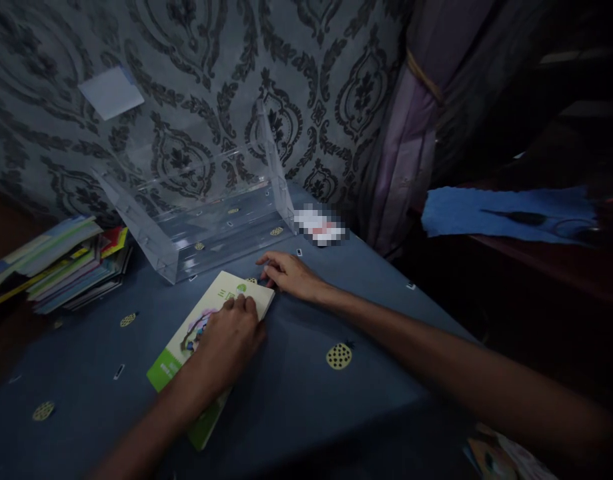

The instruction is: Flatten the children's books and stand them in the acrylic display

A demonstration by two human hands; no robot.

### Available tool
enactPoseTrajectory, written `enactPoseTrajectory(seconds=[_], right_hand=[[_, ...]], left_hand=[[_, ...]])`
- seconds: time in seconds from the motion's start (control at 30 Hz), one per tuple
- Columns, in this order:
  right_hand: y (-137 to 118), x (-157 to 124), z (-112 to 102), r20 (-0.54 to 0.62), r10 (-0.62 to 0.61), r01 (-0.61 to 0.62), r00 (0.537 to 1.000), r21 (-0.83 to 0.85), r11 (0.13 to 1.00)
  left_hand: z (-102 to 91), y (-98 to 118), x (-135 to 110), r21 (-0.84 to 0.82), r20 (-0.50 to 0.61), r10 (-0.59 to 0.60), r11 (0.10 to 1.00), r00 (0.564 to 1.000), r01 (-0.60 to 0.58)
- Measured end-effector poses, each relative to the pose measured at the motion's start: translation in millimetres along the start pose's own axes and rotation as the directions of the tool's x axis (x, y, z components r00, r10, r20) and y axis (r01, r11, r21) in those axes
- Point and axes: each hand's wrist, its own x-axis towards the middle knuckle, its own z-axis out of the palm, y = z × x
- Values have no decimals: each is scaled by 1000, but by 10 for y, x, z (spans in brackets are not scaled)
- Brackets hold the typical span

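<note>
A thin book (213, 293) with a cream and green cover lies aslant on the blue tablecloth. My left hand (233, 333) rests over its right side, knuckles bent and fingers together on the cover; the thumb is hidden. Just past the book's far right corner, my right hand (291, 275) hovers at or near the cloth, fingers loosely bent and apart, with nothing seen in them. Behind both hands stands a clear plastic rack (173, 261) with upright side panels.
A leaning stack of books (81, 267) sits at the left. Beside the rack lies a blurred-out white and red item (320, 225). The patterned wall bears a white card (111, 93). Right of the tied purple curtain (406, 153), a blue cloth (456, 210) holds a dark slender object.
</note>
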Motion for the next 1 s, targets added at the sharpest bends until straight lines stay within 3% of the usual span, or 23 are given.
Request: enactPoseTrajectory(seconds=[0.13, 0.23, 0.37, 0.57, 0.83, 1.0], right_hand=[[-63, -31, -47, 44, 65, -67, 997, 33, 997], [-76, -36, -6, 156, 168, -198, 973, 205, 958], [-63, -23, 82, 256, 227, -320, 940, 428, 845], [-59, -39, 86, 279, 183, -318, 943, 582, 749], [-47, -50, 84, 274, 138, -284, 952, 618, 733], [-33, -35, 93, 274, 161, -299, 948, 602, 740]], left_hand=[[-12, -159, -12, -30, -25, -17, 999, 1000, 16], [4, -246, -18, -45, -31, -8, 999, 1000, 7], [-23, -252, -30, -65, -16, -11, 998, 1000, 10], [-68, -246, -41, -113, 7, -13, 994, 1000, 13], [-21, -306, -13, -173, -18, -14, 985, 1000, 10], [-20, -409, -2, -275, -69, 46, 959, 997, -63]])
